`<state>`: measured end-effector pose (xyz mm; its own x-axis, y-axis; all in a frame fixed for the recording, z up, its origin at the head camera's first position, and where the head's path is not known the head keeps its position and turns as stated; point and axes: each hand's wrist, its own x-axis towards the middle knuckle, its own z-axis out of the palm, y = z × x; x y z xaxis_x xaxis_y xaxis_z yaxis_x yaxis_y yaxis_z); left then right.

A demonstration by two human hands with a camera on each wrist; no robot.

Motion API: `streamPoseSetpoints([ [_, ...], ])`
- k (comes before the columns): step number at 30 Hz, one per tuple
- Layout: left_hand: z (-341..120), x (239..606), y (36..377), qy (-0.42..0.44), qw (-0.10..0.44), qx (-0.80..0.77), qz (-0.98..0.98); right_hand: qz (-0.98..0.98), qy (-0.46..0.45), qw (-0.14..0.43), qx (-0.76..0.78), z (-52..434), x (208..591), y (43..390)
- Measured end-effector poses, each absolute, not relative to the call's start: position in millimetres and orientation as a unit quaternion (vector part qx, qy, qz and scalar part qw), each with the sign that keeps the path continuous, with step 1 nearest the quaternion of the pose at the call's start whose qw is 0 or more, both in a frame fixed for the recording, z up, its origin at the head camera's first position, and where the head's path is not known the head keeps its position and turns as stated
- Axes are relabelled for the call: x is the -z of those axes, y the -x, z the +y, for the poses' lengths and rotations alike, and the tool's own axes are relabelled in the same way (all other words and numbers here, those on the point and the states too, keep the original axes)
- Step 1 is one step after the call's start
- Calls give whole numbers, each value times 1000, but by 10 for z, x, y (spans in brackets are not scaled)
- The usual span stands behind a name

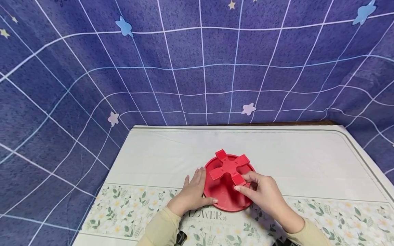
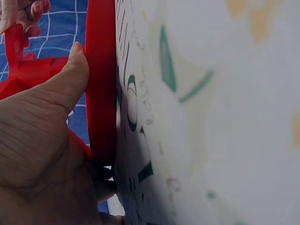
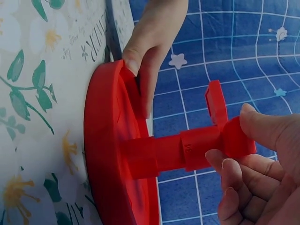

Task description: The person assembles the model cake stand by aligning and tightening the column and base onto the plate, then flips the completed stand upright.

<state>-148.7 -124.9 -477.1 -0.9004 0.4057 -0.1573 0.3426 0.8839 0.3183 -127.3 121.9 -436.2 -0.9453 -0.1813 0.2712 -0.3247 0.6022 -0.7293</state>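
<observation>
We have the red round base (image 1: 226,198) lying flat on the white flowered tablecloth (image 1: 172,160), near its front edge, and everything else sits relative to that base. Our left hand (image 1: 192,194) is at the base's left rim, thumb hooked over the edge and fingers lying straight along its outside, so it braces the base without closing round it. Our right hand (image 1: 261,191) is at the base's right side, pinching one arm of the red cross piece (image 1: 229,166) between thumb and fingertips (image 3: 229,168). The cross stands over the middle of the base; in the right wrist view it sits raised on a square post (image 3: 154,157) that comes up from the base.

To do this well, we judge the left hand should keep the rim pressed down so the base cannot slide or tip. We would hold the cross level and square to the post, moving it straight along the post's axis, not by levering on one arm.
</observation>
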Motion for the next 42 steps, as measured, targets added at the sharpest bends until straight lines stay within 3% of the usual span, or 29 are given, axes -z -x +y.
streamPoseSetpoints([
  [29, -1250, 4804, 1506, -186, 120, -146, 964, -895, -141, 98, -411, 1204, 4368, 1244],
  [42, -1255, 4780, 1501, -189, 125, -145, 963, -894, -164, 130, -396, 1232, 4380, 1247],
])
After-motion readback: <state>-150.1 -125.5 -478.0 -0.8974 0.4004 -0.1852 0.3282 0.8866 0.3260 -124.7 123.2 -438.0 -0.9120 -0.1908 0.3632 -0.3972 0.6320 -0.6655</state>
